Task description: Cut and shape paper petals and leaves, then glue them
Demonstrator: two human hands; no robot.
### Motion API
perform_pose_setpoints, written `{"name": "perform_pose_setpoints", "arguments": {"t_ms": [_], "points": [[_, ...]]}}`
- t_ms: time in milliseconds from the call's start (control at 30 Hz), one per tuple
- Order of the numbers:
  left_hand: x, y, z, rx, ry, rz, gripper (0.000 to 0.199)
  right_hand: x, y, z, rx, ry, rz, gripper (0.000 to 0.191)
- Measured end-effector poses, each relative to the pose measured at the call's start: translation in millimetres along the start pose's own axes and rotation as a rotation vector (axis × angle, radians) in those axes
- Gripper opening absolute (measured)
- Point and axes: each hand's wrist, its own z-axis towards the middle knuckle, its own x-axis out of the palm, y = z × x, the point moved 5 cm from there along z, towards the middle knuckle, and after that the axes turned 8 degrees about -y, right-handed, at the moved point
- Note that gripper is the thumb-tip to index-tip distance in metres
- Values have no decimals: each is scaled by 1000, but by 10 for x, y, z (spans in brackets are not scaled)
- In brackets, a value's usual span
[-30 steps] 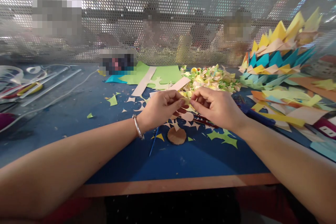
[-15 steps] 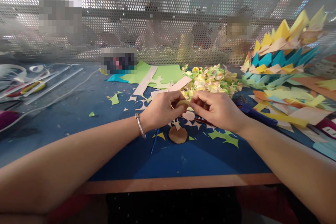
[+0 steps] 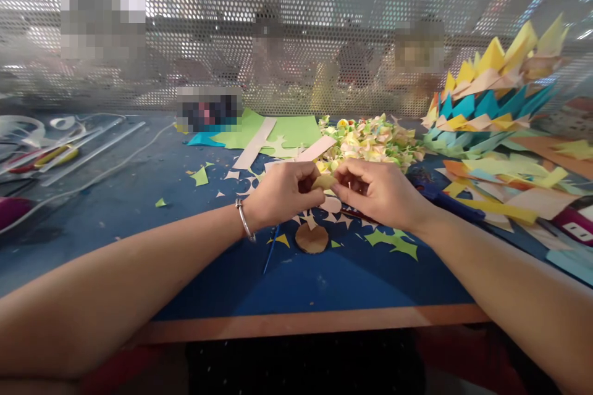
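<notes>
Fingers (image 3: 347, 195) of both my hands are closed in a pinch on one small yellow paper piece (image 3: 325, 181). It is b/w the two hands, approx. in the middle of my view. Its long axis goes sideways, from L to R, so one end points to each hand. L hand (image 3: 287, 191) has it b/w thumb and bent index; R hand (image 3: 380, 194) has the other end b/w thumb tip and index tip. As to which hand is nearer: neither, bec. both touch it. Exact shape of the piece I cannot tell, bec. fingertips hide both ends.

About pose: both forearms come from the lower corners and go inward, like a wide V upside down. Wrists are well apart, tips of both hands are near each other. Backs of hands look up and outward, knuckles are bent. A metal bracelet (image 3: 245, 220) is on my L wrist. Hands seem a bit above the blue surface (image 3: 324, 287), but how high I can't say.

Closer to my body than the paper piece lies a round cardboard disc (image 3: 312, 239), w/ a thin blue stick (image 3: 271, 251) to its L. Just beyond my R hand is a heap of small paper curls (image 3: 370, 142), and green sheets (image 3: 299, 131) lie to the L of this heap.
</notes>
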Motion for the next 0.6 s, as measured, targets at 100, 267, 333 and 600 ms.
{"name": "perform_pose_setpoints", "arguments": {"t_ms": [100,267,333,600], "points": [[0,-30,-8,23,-35,-21,8,9,58,6,-9,-8,5,14],[0,-52,-11,45,-53,-58,6,22,117,11,-45,-36,-20,13],[8,-60,-14,47,-38,-74,6,29,111,9,-44,-47,-31,12],[-7,-84,-21,50,-47,-34,16,17,43,-5,-2,-72,-26,11]]}}
